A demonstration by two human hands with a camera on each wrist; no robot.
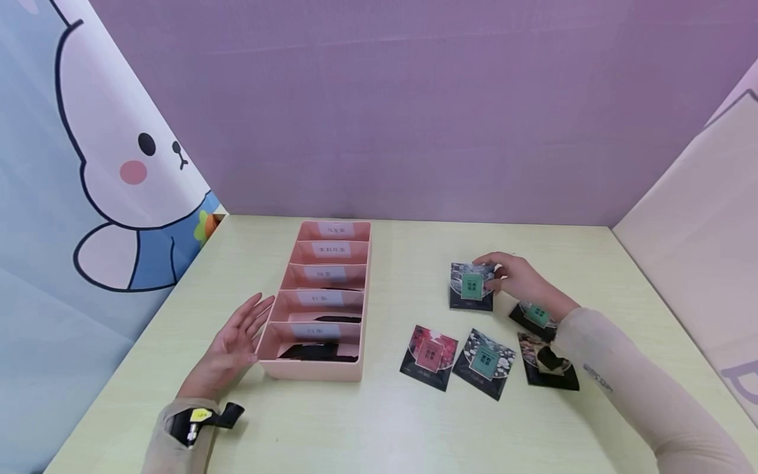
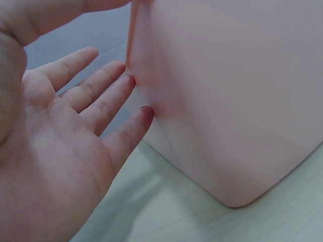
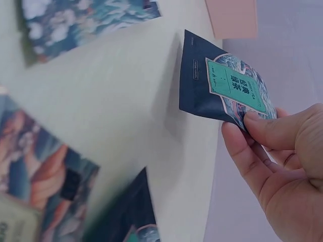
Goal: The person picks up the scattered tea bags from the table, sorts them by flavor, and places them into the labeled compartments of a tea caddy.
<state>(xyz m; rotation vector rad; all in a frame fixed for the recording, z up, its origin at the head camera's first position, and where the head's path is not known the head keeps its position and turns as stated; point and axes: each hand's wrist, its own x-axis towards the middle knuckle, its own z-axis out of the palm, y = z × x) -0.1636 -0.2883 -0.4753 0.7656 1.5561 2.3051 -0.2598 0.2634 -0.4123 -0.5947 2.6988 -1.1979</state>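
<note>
My right hand (image 1: 514,276) pinches a dark tea sachet (image 3: 232,83) with a green label between thumb and fingers, and the right wrist view shows it tilted over the table. A long pink divided box (image 1: 362,329) stands left of the middle, with white labels on its compartment walls. Dark sachets (image 1: 320,352) lie in its two nearest compartments. My left hand (image 1: 231,345) is beside the box's near left corner, fingers spread and fairly straight. In the left wrist view its fingertips (image 2: 146,112) are right at the pink wall.
A red-labelled sachet (image 1: 429,357) and a teal-labelled sachet (image 1: 484,363) lie in front of the right hand. Under the right forearm are a green-labelled sachet (image 1: 535,315) and a sachet with a beige label (image 1: 549,368). A purple backdrop (image 1: 414,118) rises behind the table.
</note>
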